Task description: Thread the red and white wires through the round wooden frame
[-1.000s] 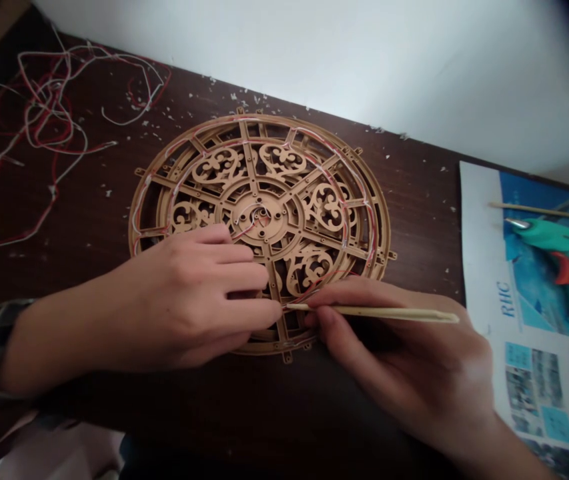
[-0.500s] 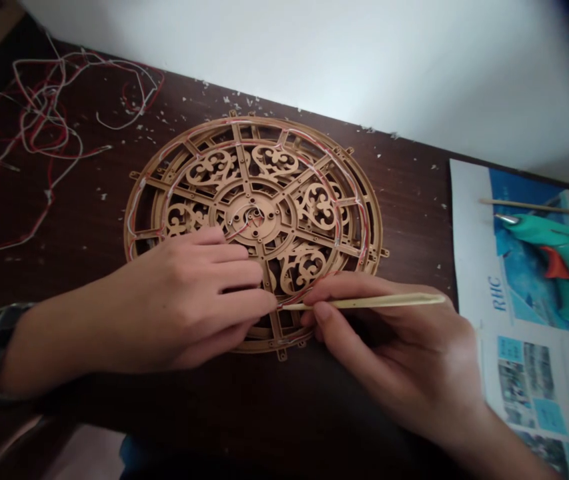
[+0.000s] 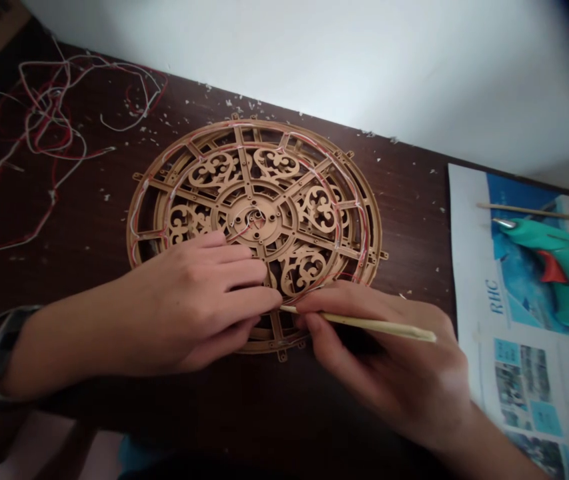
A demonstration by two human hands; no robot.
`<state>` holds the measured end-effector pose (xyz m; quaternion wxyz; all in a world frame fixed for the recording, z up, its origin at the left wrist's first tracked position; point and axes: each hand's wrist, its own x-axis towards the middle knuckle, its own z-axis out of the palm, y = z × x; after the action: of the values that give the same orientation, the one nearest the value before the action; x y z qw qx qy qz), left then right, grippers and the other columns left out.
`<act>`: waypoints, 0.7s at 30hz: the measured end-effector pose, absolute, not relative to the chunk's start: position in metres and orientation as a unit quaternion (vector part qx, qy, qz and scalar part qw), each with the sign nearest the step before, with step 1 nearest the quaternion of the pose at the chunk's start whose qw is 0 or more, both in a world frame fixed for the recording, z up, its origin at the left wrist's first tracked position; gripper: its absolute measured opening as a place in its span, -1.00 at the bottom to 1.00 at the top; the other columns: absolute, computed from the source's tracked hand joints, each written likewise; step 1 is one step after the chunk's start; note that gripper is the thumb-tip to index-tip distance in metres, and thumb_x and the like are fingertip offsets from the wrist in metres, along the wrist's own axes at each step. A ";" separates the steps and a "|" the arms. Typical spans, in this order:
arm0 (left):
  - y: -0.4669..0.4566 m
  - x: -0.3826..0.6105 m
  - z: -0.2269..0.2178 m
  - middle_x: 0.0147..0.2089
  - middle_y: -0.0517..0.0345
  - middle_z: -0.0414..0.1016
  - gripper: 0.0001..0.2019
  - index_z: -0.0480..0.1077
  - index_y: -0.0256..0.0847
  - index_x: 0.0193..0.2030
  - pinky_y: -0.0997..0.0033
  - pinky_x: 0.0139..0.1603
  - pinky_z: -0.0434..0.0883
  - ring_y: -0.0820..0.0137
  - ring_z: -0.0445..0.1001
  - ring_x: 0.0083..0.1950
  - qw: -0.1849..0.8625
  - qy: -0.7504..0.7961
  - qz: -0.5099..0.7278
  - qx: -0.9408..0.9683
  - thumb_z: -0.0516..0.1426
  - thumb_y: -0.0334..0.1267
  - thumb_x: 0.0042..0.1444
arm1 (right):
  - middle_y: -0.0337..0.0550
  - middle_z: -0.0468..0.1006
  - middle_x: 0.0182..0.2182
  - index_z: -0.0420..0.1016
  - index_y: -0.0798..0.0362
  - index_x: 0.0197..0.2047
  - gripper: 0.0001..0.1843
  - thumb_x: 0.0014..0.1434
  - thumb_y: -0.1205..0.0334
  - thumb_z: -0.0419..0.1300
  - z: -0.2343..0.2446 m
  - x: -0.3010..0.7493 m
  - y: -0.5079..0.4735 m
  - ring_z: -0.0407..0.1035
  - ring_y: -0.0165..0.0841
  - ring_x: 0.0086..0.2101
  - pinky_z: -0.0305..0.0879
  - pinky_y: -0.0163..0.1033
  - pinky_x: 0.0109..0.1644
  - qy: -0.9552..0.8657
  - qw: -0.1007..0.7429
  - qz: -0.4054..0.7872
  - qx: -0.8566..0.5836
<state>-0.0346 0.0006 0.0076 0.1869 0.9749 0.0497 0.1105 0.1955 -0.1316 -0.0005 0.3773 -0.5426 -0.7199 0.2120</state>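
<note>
A round laser-cut wooden wheel (image 3: 259,220) with scrollwork panels and spokes lies flat on the table, with thin red and white wires taped along its rings. My left hand (image 3: 199,300) rests on the wheel's lower left part, fingers spread and pressing on the panels. My right hand (image 3: 379,360) pinches a thin bamboo stick (image 3: 364,323) at the wheel's lower edge. The stick's tip touches the wheel just beside my left fingertips. The wheel's lower part is hidden under both hands.
A tangle of red and white wires (image 3: 49,127) lies on the dark wood table (image 3: 404,233), with pale flecks scattered about. To the right, a teal glue gun (image 3: 554,270) and a thin stick (image 3: 539,212) lie on a printed sheet (image 3: 514,373). A white wall rises behind.
The bamboo stick has swung, its far end now tilting down toward me, and my right hand has shifted slightly left. My left hand stays on the wheel.
</note>
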 end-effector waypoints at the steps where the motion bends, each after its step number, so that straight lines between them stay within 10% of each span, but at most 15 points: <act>1: 0.001 -0.034 0.008 -0.17 0.09 0.62 -0.83 0.60 -0.24 -0.04 0.17 -0.02 0.36 0.26 0.51 -0.16 0.189 0.049 0.111 0.975 0.14 -0.41 0.49 | -0.16 0.80 -0.24 0.62 0.07 -0.07 -0.86 0.45 0.45 0.25 0.000 0.196 -0.132 0.71 -0.42 -0.29 0.56 -0.37 -0.25 -0.721 0.377 0.212 -0.541; 21: 0.007 -0.034 0.007 -0.23 0.13 0.58 -0.81 0.59 -0.22 -0.12 0.25 -0.08 0.33 0.34 0.48 -0.21 0.236 0.045 0.131 0.962 0.15 -0.43 0.49 | -0.19 0.80 -0.21 0.61 0.04 -0.03 -0.85 0.44 0.44 0.26 -0.001 0.196 -0.131 0.71 -0.42 -0.30 0.59 -0.38 -0.22 -0.710 0.386 0.237 -0.539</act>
<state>-0.0340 0.0071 0.0071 0.2360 0.9618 0.0449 0.1313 0.1958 -0.1307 -0.0009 0.3857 -0.5392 -0.7102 0.2371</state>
